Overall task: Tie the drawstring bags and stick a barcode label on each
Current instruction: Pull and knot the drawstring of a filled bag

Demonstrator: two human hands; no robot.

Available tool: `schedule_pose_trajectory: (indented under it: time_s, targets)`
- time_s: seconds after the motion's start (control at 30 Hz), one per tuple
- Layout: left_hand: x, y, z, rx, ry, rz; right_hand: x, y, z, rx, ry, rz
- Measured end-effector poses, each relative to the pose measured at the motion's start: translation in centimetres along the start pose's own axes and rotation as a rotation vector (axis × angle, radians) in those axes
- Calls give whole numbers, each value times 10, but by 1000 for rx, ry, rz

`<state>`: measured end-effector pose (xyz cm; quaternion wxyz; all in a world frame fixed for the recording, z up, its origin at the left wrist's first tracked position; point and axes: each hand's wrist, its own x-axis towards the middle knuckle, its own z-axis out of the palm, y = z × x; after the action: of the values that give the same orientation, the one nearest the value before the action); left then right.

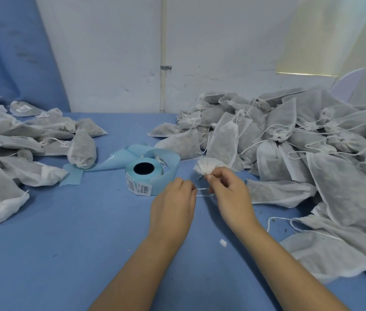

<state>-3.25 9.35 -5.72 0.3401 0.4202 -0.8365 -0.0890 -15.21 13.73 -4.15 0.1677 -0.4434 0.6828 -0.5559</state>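
A small white bag (206, 166) is held above the blue table (65, 243), just right of the label roll (142, 176), its gathered neck pinched in the right hand (229, 194). The left hand (173, 203), fingers curled, pinches the drawstring (203, 192) stretched between both hands. Unlabelled bags (289, 140) are piled at right; labelled ones (9, 140) lie at left.

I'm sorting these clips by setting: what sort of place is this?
Probably a small hand-packing workshop: a heap of drawstring bags on the right, labelled bags on the left, a barcode label roll between them on a blue-covered table.
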Motion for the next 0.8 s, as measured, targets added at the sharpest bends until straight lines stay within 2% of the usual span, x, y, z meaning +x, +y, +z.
schedule_pose_trajectory:
  time_s: [0.1,0.2,0.27,0.37,0.57,0.63,0.8]
  targets:
    - [1,5,-5,38,66,86,-4,4,-4,-374,67,-146]
    - [0,12,-2,48,158,213,-8,1,-4,-589,111,-290]
    - [-1,15,0,13,155,227,-10,0,-2,-681,128,-357]
    - [-1,14,4,-144,132,148,-13,1,-5,-689,161,-410]
    - [1,12,9,-675,-79,-104,-15,2,-5,-660,124,-446]
    - [2,10,9,-655,-87,-105,-15,1,-5,-670,131,-444]
    - [2,9,9,-245,-2,50,-15,5,-6,-673,191,-475]
